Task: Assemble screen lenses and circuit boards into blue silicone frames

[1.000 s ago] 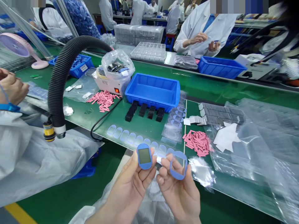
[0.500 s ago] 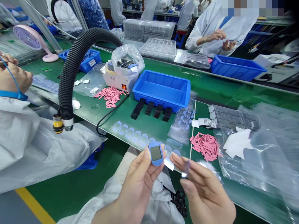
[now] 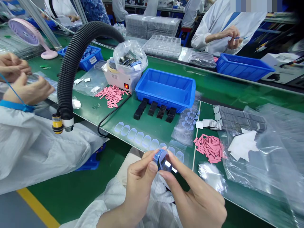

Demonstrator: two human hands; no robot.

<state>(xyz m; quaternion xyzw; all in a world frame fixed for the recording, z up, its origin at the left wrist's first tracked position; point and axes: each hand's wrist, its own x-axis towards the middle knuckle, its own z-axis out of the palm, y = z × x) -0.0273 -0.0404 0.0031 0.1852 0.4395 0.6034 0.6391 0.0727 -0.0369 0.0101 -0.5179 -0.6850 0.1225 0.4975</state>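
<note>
Close in front of the person's white smock [image 3: 152, 209], the left hand [image 3: 139, 186] and the right hand [image 3: 194, 196] meet at chest height. The left thumb and fingers are closed in a pinch on a blue rounded frame [image 3: 158, 156], which sits at the fingertips and is tilted on edge. The right thumb and fingers grip a clear rounded pane [image 3: 165, 165], holding it against the frame's right side. Exactly how the two pieces meet is partly hidden by the fingers.

Just beyond the hands, a row of pale clear rounded pieces [image 3: 133, 138] lies on the green bench mat [image 3: 114, 115]. Further on are four black blocks [image 3: 153, 110], set just in front of an empty blue plastic crate [image 3: 165, 88]. To the right lie loose pink strips [image 3: 210, 148], beside a clear plastic bag [image 3: 247, 152] holding stacked grey pieces.

On the left, a black corrugated hose [image 3: 71, 71] arches over the bench, and a co-worker's two hands [image 3: 23, 84] work at the mat's edge. A white box with a red switch [image 3: 116, 80] stands beyond, under a clear bag of dark parts [image 3: 130, 53]. Across the bench, another co-worker's hands [image 3: 226, 39] hold something small.
</note>
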